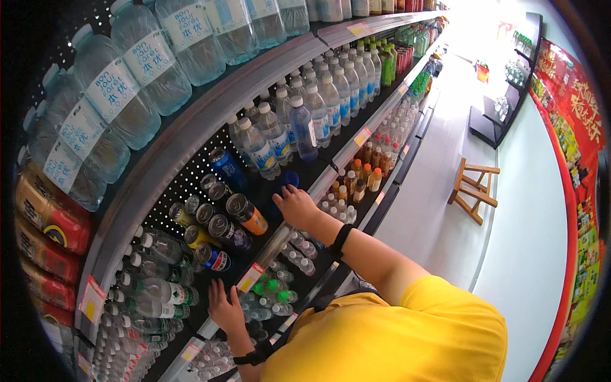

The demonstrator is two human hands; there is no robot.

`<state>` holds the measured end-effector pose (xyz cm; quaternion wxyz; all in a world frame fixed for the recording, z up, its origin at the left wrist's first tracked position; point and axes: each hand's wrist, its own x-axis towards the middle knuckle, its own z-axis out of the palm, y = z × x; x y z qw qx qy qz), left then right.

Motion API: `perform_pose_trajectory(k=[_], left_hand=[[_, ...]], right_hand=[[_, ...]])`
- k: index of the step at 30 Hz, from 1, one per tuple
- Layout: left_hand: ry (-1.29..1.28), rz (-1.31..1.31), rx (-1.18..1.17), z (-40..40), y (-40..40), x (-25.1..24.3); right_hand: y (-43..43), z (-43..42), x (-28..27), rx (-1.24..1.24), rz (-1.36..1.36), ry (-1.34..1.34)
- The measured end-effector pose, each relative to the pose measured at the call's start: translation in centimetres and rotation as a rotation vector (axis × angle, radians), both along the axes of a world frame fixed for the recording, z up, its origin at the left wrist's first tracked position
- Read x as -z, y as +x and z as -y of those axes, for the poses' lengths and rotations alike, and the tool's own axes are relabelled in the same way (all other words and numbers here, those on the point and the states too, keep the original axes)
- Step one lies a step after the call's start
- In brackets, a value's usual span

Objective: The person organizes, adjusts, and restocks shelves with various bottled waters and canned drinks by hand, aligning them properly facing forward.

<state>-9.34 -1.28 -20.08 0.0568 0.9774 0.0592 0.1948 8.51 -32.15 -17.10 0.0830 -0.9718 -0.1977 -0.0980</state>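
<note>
My right hand (297,207) reaches onto the dark shelf with a bunched blue cloth (289,179) under and beside its fingers. My left hand (224,304) rests, fingers spread, on the same shelf near its front edge and holds nothing. Between the hands stand several drink cans, among them a blue Pepsi can (213,257), a dark can with an orange band (247,214) and, towards the back, a tall blue can (227,168). Just beyond the cloth are clear bottles with white caps (260,149) and one bluish bottle (303,129).
Large water bottles (112,88) fill the shelf above. Green-labelled bottles (164,292) lie left of my left hand. Lower shelves hold small bottles (366,176). A price-tag rail (329,169) edges the shelf. A wooden stool (475,188) stands on the floor.
</note>
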Motion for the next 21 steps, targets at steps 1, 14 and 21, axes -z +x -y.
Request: perform_pose_trajectory(k=[1,14,21], left_hand=[[0.002,-0.009,-0.001,0.0,0.0,0.0],[-0.033,-0.126,-0.081,2.1,0.5,-2.0],[-0.155,-0.163,-0.185,2.5,0.9,-2.6]], right_hand=[[0.0,0.1,0.3,-0.001,-0.009,0.002],[2.3,4.9,0.4,0.007,-0.004,0.221],[2.9,3.5,0.4,-0.184,-0.047,0.171]])
